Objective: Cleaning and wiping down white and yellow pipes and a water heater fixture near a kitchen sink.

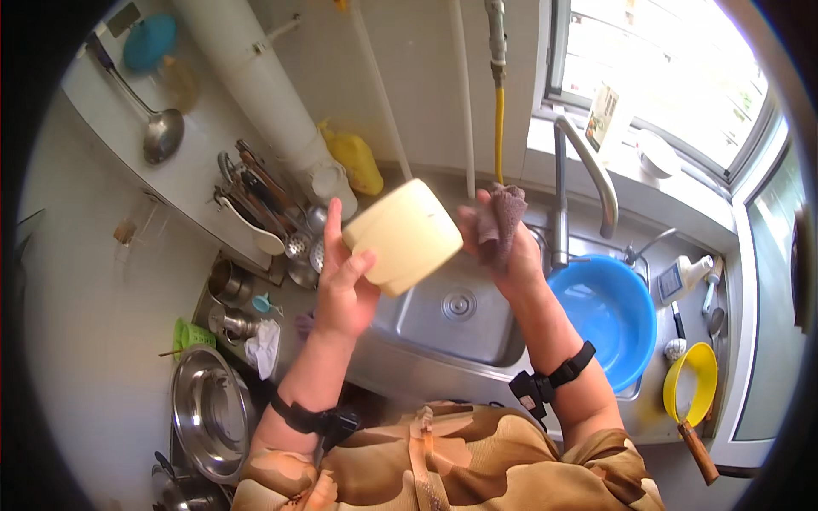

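Observation:
My left hand [348, 281] grips a cream-coloured plastic container [409, 236], its thumb on the near side. The container is tilted and held above the stainless steel sink [457, 338]; its inside does not show. A bunched brown-purple cloth [503, 223] is in my right hand [511, 255], just right of the container and apart from it. Below both hands lies the sink basin with its round drain strainer [459, 305]. A steel faucet [585, 166] rises behind my right hand.
A blue plastic basin [607, 319] occupies the right sink bowl. Ladles and skimmers [268, 198] hang at left, near a yellow bottle [354, 160]. Steel bowl [214, 412] stands lower left. A white bottle [684, 278] and yellow strainer-like vessel [693, 380] with wooden handle are at right.

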Action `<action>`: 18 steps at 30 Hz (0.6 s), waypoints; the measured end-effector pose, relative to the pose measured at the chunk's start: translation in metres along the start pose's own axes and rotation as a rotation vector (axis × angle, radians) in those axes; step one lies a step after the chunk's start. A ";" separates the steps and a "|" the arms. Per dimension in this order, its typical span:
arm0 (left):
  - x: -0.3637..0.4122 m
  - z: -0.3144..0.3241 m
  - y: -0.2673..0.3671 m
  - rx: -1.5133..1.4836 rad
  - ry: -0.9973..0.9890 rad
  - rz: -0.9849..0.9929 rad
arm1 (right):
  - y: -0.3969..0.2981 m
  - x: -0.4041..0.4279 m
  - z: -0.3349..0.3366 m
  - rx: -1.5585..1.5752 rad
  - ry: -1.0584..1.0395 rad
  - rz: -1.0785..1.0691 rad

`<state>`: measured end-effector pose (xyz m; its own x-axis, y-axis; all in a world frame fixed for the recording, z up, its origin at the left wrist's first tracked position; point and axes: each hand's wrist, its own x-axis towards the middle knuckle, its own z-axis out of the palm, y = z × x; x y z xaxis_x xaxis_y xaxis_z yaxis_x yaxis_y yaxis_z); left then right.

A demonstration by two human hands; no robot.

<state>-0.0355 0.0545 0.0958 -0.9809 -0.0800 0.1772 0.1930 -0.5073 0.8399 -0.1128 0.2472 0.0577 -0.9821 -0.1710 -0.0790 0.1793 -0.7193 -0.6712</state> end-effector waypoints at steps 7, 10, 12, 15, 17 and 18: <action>-0.002 0.014 -0.011 -0.105 0.005 -0.097 | 0.023 0.008 0.013 -0.144 -0.160 -0.154; -0.002 0.010 -0.013 -0.114 0.048 -0.110 | 0.028 0.019 0.006 -0.021 -0.066 -0.087; 0.005 0.000 -0.021 -0.177 0.123 -0.112 | 0.034 0.031 -0.007 -0.039 0.137 -0.097; 0.009 -0.013 -0.026 -0.193 0.212 -0.023 | 0.019 0.011 -0.010 -0.078 -0.031 -0.205; 0.012 -0.006 -0.024 -0.161 0.303 -0.025 | 0.022 0.004 0.007 -0.381 -0.159 -0.624; 0.013 -0.003 -0.023 -0.129 0.328 -0.040 | 0.018 -0.016 0.025 -0.499 -0.255 -0.550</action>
<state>-0.0525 0.0625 0.0773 -0.9469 -0.3180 -0.0466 0.1700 -0.6186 0.7671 -0.0922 0.2201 0.0653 -0.8678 -0.0705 0.4919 -0.4357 -0.3681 -0.8214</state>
